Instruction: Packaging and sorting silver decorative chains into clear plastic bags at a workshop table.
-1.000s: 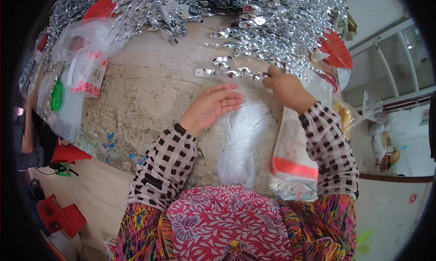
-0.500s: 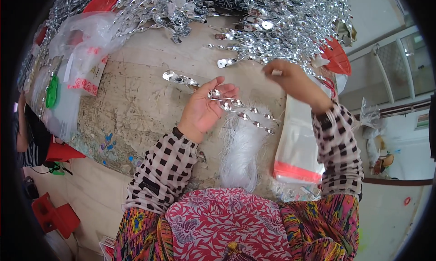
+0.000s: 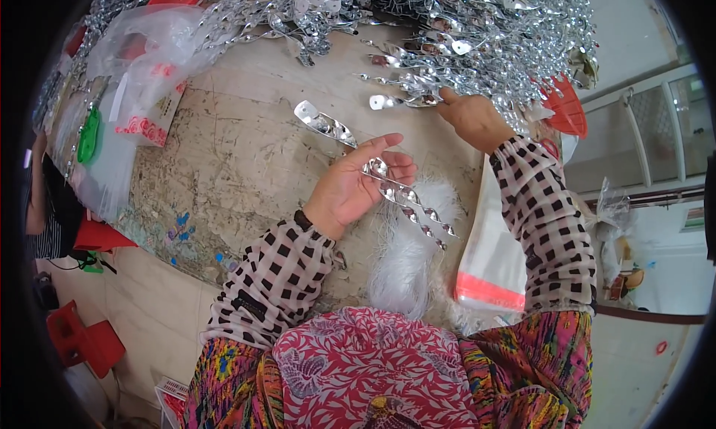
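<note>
strips point(image 3: 322, 121) cross the left hand point(image 3: 344, 192), its grip curled loosely around them over the tabletop point(image 3: 231, 160); it was empty a second ago, so gathering seems underway. right hand point(image 3: 477, 123) at far pile point(image 3: 492, 45), pinch unclear.

Left hand point(image 3: 350, 190) half-open, palm up, twisted strips point(image 3: 325, 123) lying across it, tails over the white threads point(image 3: 403, 276)! And the right hand point(image 3: 475, 121) is at the silver heap point(image 3: 500, 56), perhaps pinching, the grip hard to see; clear bags point(image 3: 494, 257) beside its sleeve point(image 3: 541, 213).
</note>
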`<state>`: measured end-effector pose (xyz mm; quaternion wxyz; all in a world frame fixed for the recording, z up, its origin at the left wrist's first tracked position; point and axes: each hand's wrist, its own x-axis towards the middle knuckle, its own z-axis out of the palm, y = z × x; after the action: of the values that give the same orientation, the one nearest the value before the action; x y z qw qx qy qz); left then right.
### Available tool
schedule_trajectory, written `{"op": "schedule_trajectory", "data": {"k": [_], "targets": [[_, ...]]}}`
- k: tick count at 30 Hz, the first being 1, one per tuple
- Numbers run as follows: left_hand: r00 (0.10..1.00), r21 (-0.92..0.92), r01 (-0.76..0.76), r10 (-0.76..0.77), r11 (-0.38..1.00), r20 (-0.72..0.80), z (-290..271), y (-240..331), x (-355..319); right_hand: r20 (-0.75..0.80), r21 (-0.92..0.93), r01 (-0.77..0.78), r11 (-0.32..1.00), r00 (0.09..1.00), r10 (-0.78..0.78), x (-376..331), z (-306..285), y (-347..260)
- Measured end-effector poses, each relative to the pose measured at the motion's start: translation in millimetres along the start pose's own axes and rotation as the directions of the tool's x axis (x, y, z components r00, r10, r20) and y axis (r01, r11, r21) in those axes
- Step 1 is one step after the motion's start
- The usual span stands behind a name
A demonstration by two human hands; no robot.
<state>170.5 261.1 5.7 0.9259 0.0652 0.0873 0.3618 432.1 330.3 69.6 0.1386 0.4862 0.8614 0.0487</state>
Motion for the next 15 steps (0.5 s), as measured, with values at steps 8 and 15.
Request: {"op": "schedule_trajectory", "data": {"k": [8, 15], "targets": [[1.000, 0.033, -0.017, 0.017, 0.999, 0.026, 2, -3, 0, -0.165, 0.175, 0.038, 0.984, 0.986, -0.008, -25, -57, -54], [0.997, 0.039, 0.007, -0.010, 0.999, 0.072, 5, -7, 0, -0.252, 0.619, 0.176, 0.765, 0.968, -0.018, -39, -55, -102]]}}
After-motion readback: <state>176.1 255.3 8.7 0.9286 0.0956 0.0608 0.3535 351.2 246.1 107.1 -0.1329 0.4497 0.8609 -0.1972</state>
